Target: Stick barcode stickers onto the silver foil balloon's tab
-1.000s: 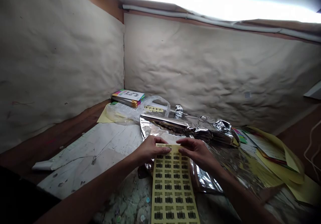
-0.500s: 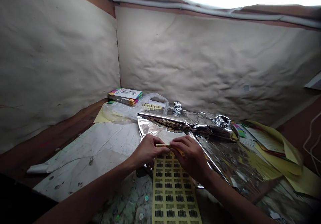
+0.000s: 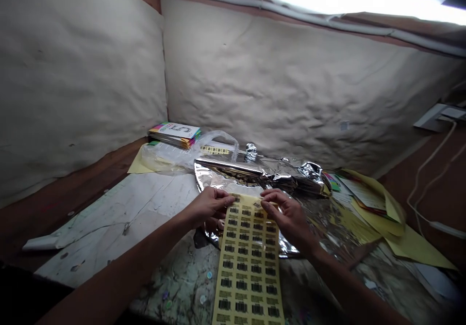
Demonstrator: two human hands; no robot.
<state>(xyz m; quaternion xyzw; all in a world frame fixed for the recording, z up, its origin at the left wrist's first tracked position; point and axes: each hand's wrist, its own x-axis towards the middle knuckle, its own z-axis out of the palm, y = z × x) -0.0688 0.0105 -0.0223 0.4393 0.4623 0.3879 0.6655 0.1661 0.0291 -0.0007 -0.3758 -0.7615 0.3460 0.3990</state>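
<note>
- Low in the middle of the frame, we find the yellow sheet of barcode labels [image 3: 248, 267] running down toward the bottom edge, with its top edge held up by both hands above the speckled worktop [image 3: 171, 286].
- Our left hand [image 3: 211, 207] pinches the sheet's upper left corner between thumb and curled fingers.
- Our right hand [image 3: 287, 217] pinches the upper right corner in the same way. The hands stand just apart, and this two-point hold seems to keep the top edge raised and steady.
- Just beyond that edge, crumpled silver foil [image 3: 262, 172] spreads behind and beneath the hands, so we judge that a lowered sheet would meet it first.
- Toward the back corner, a plastic bag [image 3: 163, 159] and a stack of colourful booklets [image 3: 174, 135] sit against the paper-lined wall [image 3: 273, 82], well away from our hands.
- Left of the sheet, a scuffed white board [image 3: 120, 213] gives us the widest flat stretch for moving, while yellow papers [image 3: 374, 220] crowd the right side, beyond our right forearm.
</note>
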